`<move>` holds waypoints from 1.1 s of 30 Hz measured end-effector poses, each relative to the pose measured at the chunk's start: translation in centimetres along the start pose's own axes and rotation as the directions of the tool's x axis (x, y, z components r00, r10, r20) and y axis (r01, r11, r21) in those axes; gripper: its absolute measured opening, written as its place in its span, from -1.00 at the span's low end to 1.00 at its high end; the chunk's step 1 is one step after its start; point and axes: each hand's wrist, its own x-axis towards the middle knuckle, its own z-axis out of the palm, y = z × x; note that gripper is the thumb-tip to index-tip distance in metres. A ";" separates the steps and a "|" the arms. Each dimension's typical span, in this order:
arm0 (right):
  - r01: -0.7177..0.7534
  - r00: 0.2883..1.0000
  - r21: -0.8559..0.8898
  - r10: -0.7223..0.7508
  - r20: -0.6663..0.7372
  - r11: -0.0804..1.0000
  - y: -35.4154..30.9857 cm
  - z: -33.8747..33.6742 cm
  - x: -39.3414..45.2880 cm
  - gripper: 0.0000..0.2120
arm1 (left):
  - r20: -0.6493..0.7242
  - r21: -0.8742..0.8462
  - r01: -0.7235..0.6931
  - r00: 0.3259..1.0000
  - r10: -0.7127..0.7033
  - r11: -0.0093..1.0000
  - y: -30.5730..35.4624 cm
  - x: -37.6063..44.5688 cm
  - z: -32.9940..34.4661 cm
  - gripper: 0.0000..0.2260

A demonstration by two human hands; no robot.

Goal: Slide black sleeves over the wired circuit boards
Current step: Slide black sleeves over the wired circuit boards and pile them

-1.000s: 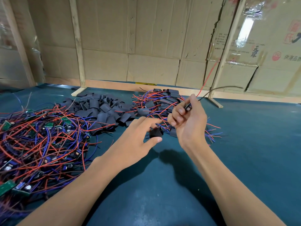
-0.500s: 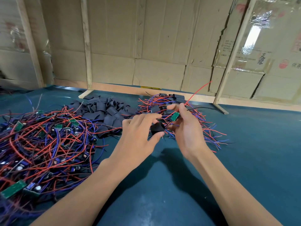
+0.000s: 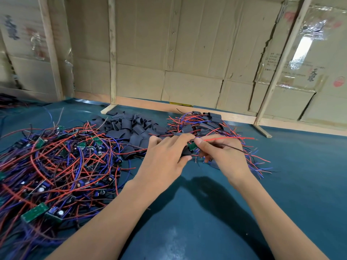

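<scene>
A small green rectangular circuit board [image 3: 192,146] with a red and a dark wire trailing from it is pinched in the grip of the right hand [image 3: 221,156], and a short black flattened sleeve of soft tubing [image 3: 185,152] is pinched against it in the grip of the left hand [image 3: 165,158], just above the blue-green counter [image 3: 187,222]. The board appears to be only at the sleeve's mouth, not yet covered. A corner of the board could be caught on the sleeve's edge if the mouth is left flat, so that the sleeve is buckled. The red wire [image 3: 229,138] could be snagged in the heap of sleeved boards [image 3: 202,124] just behind the board. The loose sleeves [image 3: 129,126] and the tangle of bare wired boards [image 3: 56,166] lie to the left of the board, well clear of it.
</scene>
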 end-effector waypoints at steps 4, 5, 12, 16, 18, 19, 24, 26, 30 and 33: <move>-0.003 1.000 -0.028 0.003 0.018 1.000 0.0 -0.3 -0.1 -0.96 | -0.029 -0.066 0.029 0.999 -0.031 0.997 -0.1 0.0 0.1 -0.52; -0.005 1.000 -0.031 0.006 0.024 1.000 0.0 -0.4 -0.1 -0.97 | -0.039 -0.084 0.037 0.998 -0.040 0.996 -0.1 0.0 0.1 -0.51; -0.004 0.998 0.002 0.004 0.071 1.000 -0.4 -0.5 -0.3 -0.95 | -0.032 -0.097 0.067 0.997 -0.070 0.993 -0.4 0.2 0.3 -0.49; -0.025 0.996 -0.010 0.025 0.088 1.000 -0.6 -0.4 -0.3 -0.96 | -0.033 -0.166 0.101 0.994 -0.108 0.981 -0.7 0.2 0.6 -0.48; -0.031 0.997 -0.013 0.032 0.076 0.999 -0.6 -0.5 -0.3 -0.96 | -0.035 -0.184 0.107 0.993 -0.115 0.977 -0.9 0.3 0.6 -0.48; -0.031 0.997 -0.014 0.032 0.072 0.999 -0.7 -0.5 -0.3 -0.95 | -0.034 -0.186 0.101 0.993 -0.109 0.977 -0.9 0.3 0.6 -0.48; -0.004 0.996 -0.010 0.005 0.092 1.000 -0.6 -0.2 -0.5 -0.92 | -0.039 -0.196 0.048 0.998 -0.057 0.979 -0.7 0.2 0.7 -0.49; 0.010 0.995 -0.063 -0.004 0.101 0.998 -0.4 -0.3 -0.5 -0.89 | -0.052 -0.197 0.043 0.997 -0.054 0.979 -0.7 0.3 0.7 -0.49; 0.043 0.995 -0.081 -0.036 0.093 0.996 -0.4 -0.2 -0.6 -0.90 | -0.073 -0.194 0.012 0.997 -0.027 0.981 -0.7 0.2 0.6 -0.49; 0.019 0.997 -0.042 -0.016 0.080 0.999 -0.4 0.0 -0.7 -0.92 | -0.083 -0.193 -0.007 0.997 -0.009 0.981 -0.6 0.1 0.7 -0.51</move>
